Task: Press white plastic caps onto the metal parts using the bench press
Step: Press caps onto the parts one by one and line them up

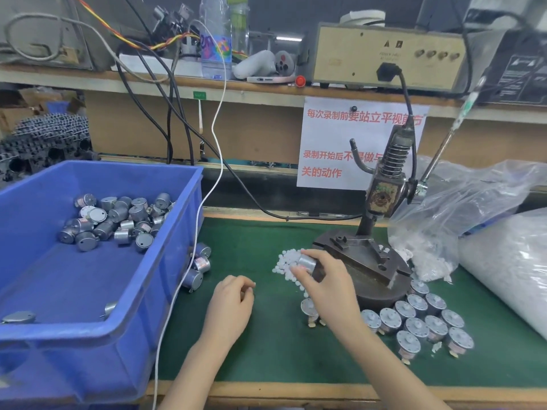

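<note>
While between right fingers (318, 255), metal part (306, 261) aslant, leftward

The right grip (328, 285) holds a small silver metal cylinder (306, 261) over a heap of small white plastic caps (284, 261), just beside the dark iron bench press (380, 199) mid-table (266, 350). The left grip (232, 303) rests curled nearby.

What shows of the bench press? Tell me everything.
The bench press is dark, worn metal, upright on the green mat. A round base carries a slotted block; a column rises to a coil spring and a thin lever slanting up right. White caps lie at its left; the right hand, gripping a metal part, overlaps the base.
</note>
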